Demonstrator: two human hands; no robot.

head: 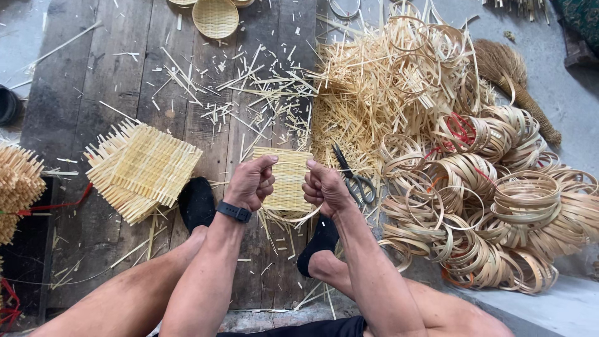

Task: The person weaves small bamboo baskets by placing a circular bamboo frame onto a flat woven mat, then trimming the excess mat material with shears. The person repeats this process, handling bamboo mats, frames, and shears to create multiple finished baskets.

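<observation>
My left hand (253,183) and my right hand (323,185) both grip a small square mat of woven bamboo strips (288,181), held up in front of me, one hand on each side edge. A thin bamboo hoop (293,218) curves under the mat's lower edge. A dark watch sits on my left wrist (234,211). My feet in black socks (197,203) rest on the wooden boards below.
A stack of woven square mats (142,168) lies to the left. Scissors (352,178) lie just right of my right hand. Loose bamboo strips (365,93) are heaped beyond, with bundled bamboo hoops (499,206) at right, a round woven basket (215,17) and a broom (515,78).
</observation>
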